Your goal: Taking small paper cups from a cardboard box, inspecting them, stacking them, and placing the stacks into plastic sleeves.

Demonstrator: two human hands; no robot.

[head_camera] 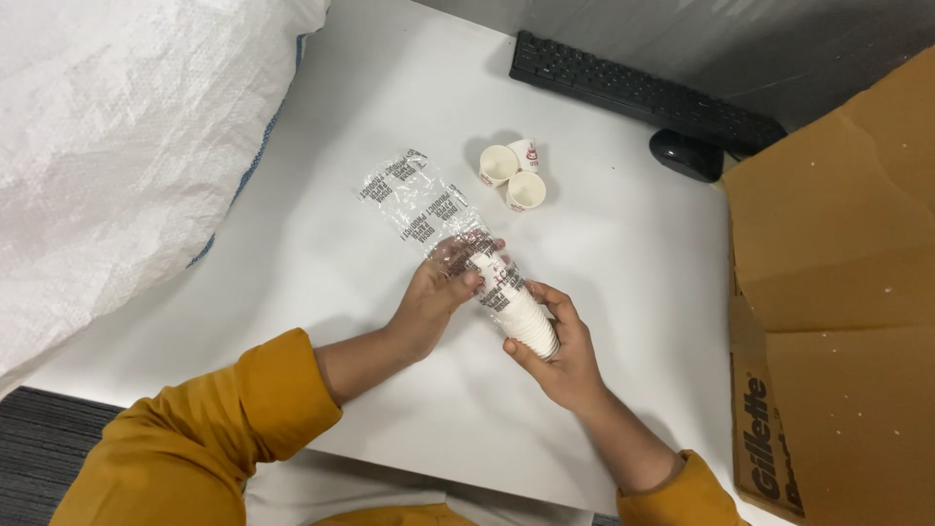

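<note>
Diagonally, cup stack (521,307): open end upper-left

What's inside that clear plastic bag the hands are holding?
A stack of small white paper cups sits in the near end of the clear plastic sleeve. The far end looks empty and flat. The right hand and left hand cover parts of the stack, so the cups can't be counted.
</note>
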